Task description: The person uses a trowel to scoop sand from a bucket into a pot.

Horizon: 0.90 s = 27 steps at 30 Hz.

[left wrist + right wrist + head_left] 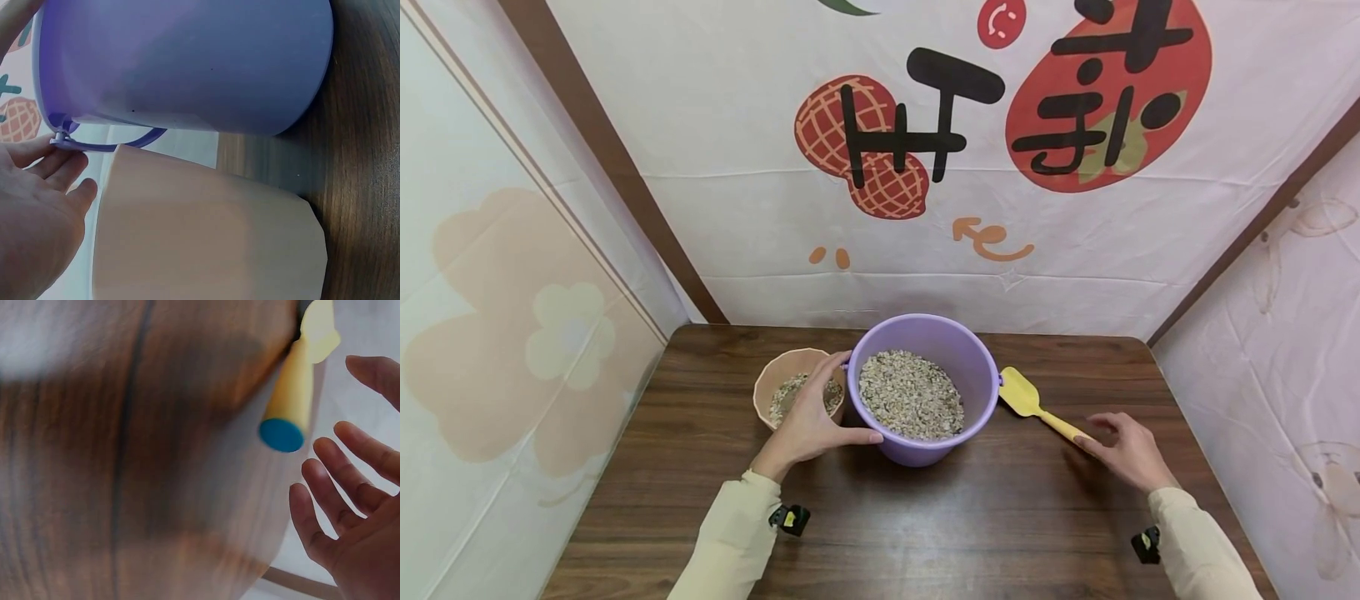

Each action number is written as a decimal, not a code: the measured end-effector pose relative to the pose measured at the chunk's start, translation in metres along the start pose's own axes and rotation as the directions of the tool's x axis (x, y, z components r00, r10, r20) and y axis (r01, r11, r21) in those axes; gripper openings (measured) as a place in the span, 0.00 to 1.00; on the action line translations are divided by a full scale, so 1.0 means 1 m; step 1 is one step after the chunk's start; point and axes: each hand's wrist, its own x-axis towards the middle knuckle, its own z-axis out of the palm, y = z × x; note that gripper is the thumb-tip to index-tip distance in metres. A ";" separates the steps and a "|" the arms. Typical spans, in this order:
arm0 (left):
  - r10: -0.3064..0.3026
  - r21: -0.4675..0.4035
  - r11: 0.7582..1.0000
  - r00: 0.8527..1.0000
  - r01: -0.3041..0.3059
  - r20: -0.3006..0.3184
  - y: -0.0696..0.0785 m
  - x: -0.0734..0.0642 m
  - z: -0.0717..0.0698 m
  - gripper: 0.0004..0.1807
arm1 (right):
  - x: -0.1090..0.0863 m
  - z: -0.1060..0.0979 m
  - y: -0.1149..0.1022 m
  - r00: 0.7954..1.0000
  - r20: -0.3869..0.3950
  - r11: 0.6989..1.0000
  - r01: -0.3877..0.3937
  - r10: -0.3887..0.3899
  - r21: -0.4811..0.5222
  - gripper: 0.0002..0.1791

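Note:
A purple bucket (917,456) full of pale, flaky granules (912,396) stands on the table. My left hand (808,423) rests at its left side, thumb on the front of the rim and fingers by the handle joint. In the left wrist view those fingers lie beside the bucket's handle (94,147). A peach-coloured bowl (766,385), holding some of the same granules, is partly behind that hand. To the bucket's right lies a yellow shovel (1021,392). My right hand (1127,452) hovers by its blue-ended grip (290,400), fingers spread and apart from it.
The brown wood-grain table (1000,533) runs up to a printed cloth wall (760,208) behind the bucket. More printed cloth hangs at the left and right sides. The shovel's blade is close against the bucket's right side.

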 end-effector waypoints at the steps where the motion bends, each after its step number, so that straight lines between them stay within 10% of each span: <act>1: 0.003 -0.001 1.000 1.000 -0.003 0.000 0.000 0.000 0.000 0.67 | -0.001 0.001 0.003 1.000 0.003 1.000 -0.004 0.004 -0.005 0.30; 27: -0.010 -0.034 0.999 1.000 0.009 -0.009 0.001 0.002 0.000 0.66 | 0.002 0.021 0.026 0.999 0.031 0.999 -0.042 0.043 -0.018 0.20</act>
